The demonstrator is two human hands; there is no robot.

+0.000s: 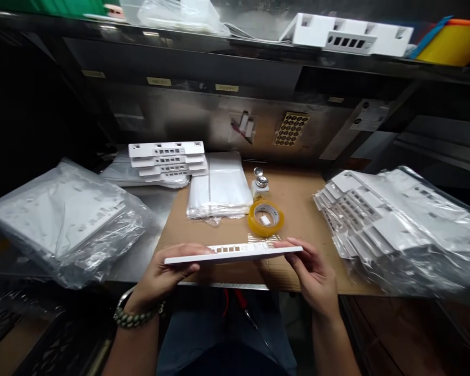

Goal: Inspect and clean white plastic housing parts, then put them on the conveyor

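Between my hands is a white plastic housing panel [235, 256], seen nearly edge-on, with a row of square port cutouts along its far side. My left hand [166, 271] grips its left end, fingers behind and thumb in front. The right end is pinched by my right hand [311, 271]. The panel is held level above the front of a cardboard sheet [297, 193]. Just beyond it lies a roll of yellow tape [254, 222] with a small white piece inside its ring. A pump-top bottle [260, 187] stands behind the tape.
Clear plastic bags [219, 183] are stacked at the back centre, beside several stacked white panels [166, 150]. Bagged panels sit in a left bundle [62, 214] and a right bundle [399, 224]. Overhead, a metal shelf [238, 49] carries another white housing [352, 35] and a yellow container [450, 44].
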